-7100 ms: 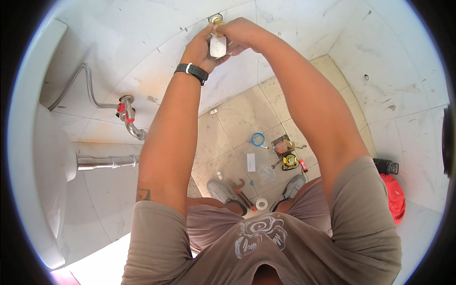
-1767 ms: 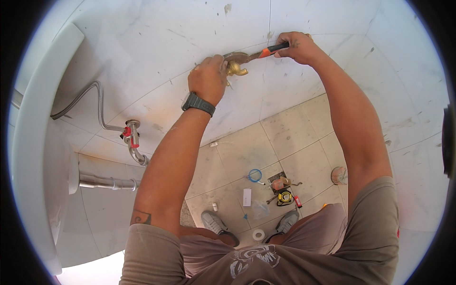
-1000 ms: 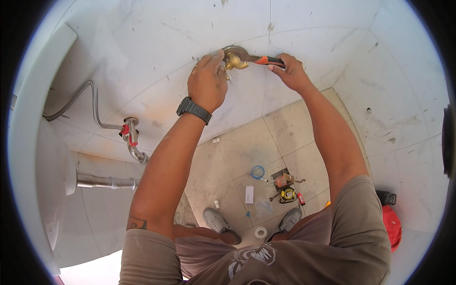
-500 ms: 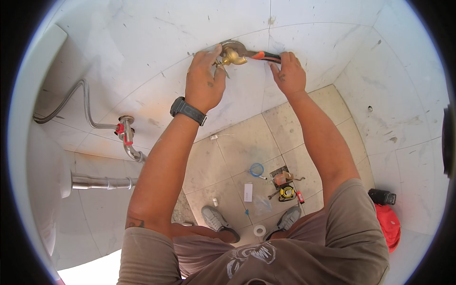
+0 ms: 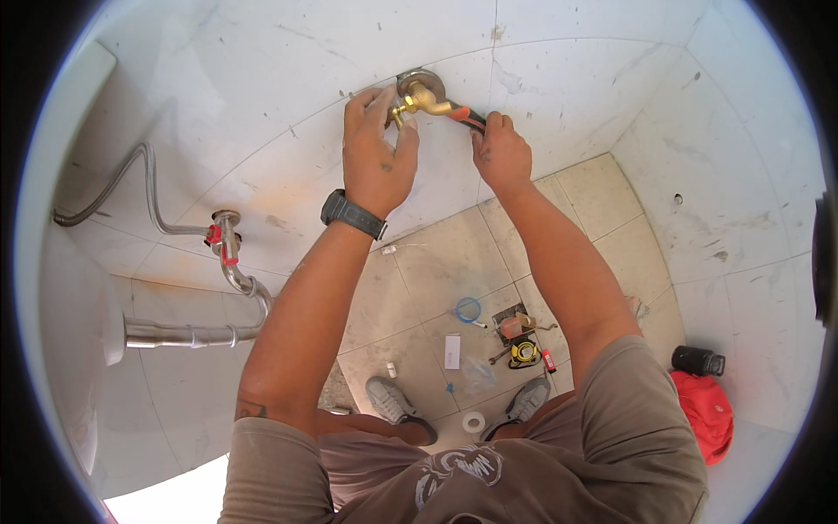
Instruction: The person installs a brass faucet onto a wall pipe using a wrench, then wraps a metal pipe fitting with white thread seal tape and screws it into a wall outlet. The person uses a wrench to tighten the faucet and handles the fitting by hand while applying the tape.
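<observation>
Head view, tap: the brass tap [image 5: 428, 100] jutted from the wall [image 5: 576, 96] at 12 o'clock, its spout toward 4.
Left hand: this hand [image 5: 380, 162] sat just short of 12, thumb and forefinger parted on either side of the tap's small handle; whether they pressed it, I could not tell.
Right hand: at 1 o'clock, this one [image 5: 504, 153] had its fingers curled closed around the handle of a wrench [image 5: 474, 120].
Wrench head: grey, curved behind the tap, partly hidden.
Tape measure: yellow and black [image 5: 524, 352], on the floor [image 5: 454, 262] between 4 and 5.
</observation>
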Available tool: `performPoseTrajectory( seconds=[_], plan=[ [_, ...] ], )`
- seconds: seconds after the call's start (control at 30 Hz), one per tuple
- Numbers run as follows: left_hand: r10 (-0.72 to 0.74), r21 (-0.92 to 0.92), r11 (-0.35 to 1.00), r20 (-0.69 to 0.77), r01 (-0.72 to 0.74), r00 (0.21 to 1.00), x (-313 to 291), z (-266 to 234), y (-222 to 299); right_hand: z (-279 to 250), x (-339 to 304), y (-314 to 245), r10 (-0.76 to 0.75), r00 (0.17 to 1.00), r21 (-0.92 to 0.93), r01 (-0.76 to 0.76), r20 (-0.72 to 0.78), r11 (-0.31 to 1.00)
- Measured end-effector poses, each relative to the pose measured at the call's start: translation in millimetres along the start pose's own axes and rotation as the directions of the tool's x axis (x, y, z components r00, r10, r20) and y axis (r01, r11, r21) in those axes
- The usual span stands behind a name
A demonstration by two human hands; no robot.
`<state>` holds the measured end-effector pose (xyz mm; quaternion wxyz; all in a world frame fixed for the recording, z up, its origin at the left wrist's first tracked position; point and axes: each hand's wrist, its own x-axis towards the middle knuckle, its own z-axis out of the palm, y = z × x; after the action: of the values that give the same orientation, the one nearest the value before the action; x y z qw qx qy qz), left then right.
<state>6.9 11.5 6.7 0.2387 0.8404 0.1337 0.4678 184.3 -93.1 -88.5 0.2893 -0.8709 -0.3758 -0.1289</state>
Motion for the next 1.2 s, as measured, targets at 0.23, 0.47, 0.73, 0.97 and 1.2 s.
performPoseTrajectory(
  seconds=[0.23, 0.47, 0.73, 0.97, 1.2],
  plan=[
    [-0.021, 0.022, 1.000, -0.038, 0.021, 0.999, -2, -8, 0, 11, -16, -24, 0.094, 0.991, 0.053, -0.100, 0.099, 0.994],
    [-0.137, -0.138, 0.981, -0.003, 0.136, 0.991, 2, -15, 1, 22, -25, -39, 0.132, 0.984, 0.173, -0.152, 0.121, 0.973],
    [-0.072, -0.154, 0.983, 0.179, 0.100, 0.981, 12, -34, -1, 37, -39, -61, 0.160, 0.975, 0.328, -0.203, 0.153, 0.923],
    [0.026, -0.028, 0.999, 0.276, -0.019, 0.961, 25, -45, -2, 41, -44, -81, 0.207, 0.950, 0.409, -0.290, 0.235, 0.865],
    [0.067, -0.029, 0.998, 0.344, -0.061, 0.936, 33, -52, -3, 39, -47, -101, 0.240, 0.918, 0.491, -0.375, 0.316, 0.786]
  ],
)
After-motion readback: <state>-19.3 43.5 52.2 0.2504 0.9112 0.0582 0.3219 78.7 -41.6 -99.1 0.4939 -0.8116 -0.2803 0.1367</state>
